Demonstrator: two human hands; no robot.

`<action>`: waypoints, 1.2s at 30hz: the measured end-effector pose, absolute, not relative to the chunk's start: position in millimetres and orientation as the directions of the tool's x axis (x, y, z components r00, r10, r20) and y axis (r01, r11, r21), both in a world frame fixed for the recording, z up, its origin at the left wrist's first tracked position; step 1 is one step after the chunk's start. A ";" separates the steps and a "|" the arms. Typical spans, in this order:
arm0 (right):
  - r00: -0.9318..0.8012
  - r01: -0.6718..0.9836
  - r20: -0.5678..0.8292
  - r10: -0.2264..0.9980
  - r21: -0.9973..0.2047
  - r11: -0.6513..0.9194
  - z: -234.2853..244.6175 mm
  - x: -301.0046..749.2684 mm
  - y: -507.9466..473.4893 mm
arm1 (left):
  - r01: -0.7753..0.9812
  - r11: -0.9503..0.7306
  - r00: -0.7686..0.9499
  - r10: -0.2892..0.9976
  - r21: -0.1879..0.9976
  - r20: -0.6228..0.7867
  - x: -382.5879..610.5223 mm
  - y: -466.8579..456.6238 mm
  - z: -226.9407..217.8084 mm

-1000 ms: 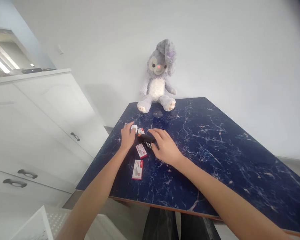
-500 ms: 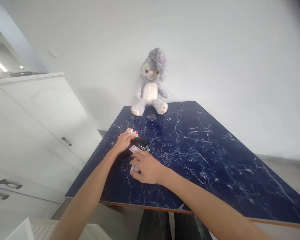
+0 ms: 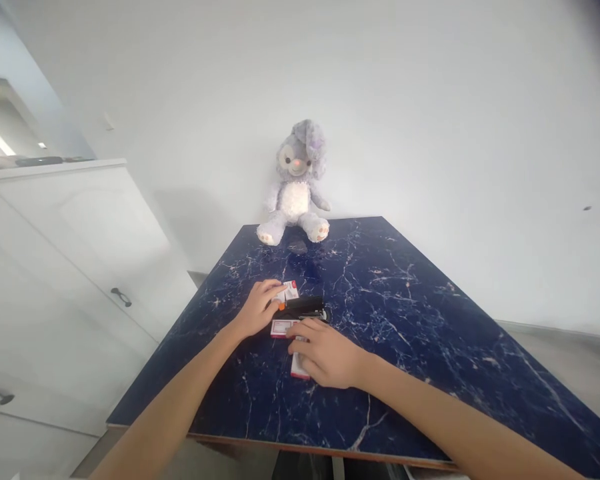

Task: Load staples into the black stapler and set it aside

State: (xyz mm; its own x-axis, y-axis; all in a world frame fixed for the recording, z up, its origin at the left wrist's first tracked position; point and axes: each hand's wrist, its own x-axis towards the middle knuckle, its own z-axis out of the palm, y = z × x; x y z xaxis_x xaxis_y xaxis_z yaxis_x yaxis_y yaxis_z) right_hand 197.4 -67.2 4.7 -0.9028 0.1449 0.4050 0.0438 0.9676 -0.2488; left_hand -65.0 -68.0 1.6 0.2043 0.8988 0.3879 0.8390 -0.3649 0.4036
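A black stapler lies on the dark blue marbled table, with small red-and-white staple boxes around it. My left hand rests at the stapler's left end, fingers curled on a small box. My right hand lies palm down over another box, its fingers covering most of it. A third box sits between both hands, partly hidden.
A grey plush rabbit sits at the table's far edge against the white wall, a small dark object just before it. White cabinets with dark handles stand to the left.
My right hand left the stapler and came down onto the nearest box. My left hand stayed by the far box. The camera tilted, so everything sits lower in the picture.
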 end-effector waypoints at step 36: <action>-0.887 0.230 0.323 0.329 -0.309 0.923 22.1 210.1 -70.7 | 0.836 -0.432 0.276 0.863 0.337 0.423 -52.9 -77.5 10.3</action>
State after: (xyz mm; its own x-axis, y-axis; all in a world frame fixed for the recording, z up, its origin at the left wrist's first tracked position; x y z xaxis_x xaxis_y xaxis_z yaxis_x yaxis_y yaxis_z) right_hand 210.1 -70.7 22.1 -0.8872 0.3292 0.3232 0.2300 0.9230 -0.3086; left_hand -52.9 -77.5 10.3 0.2760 0.8631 0.4229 0.8364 -0.4325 0.3368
